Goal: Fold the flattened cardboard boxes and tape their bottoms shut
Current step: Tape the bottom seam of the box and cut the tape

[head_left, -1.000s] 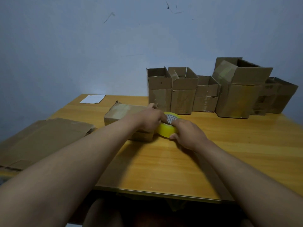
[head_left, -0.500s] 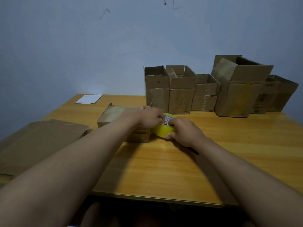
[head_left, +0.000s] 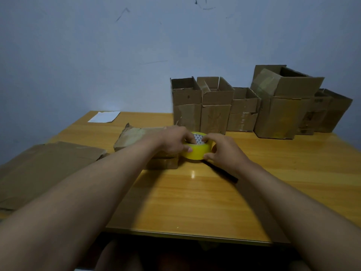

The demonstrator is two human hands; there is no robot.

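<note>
Tape roll (head_left: 197, 151) gripped between left hand (head_left: 175, 140), right hand (head_left: 221, 151); box (head_left: 136, 136) beside.

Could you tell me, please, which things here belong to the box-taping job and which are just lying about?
Belonging to the job:
tape roll, held by left hand and right hand
folded box beside it
flattened cardboard
finished boxes by the wall

Just lying about:
white paper on the table
</note>
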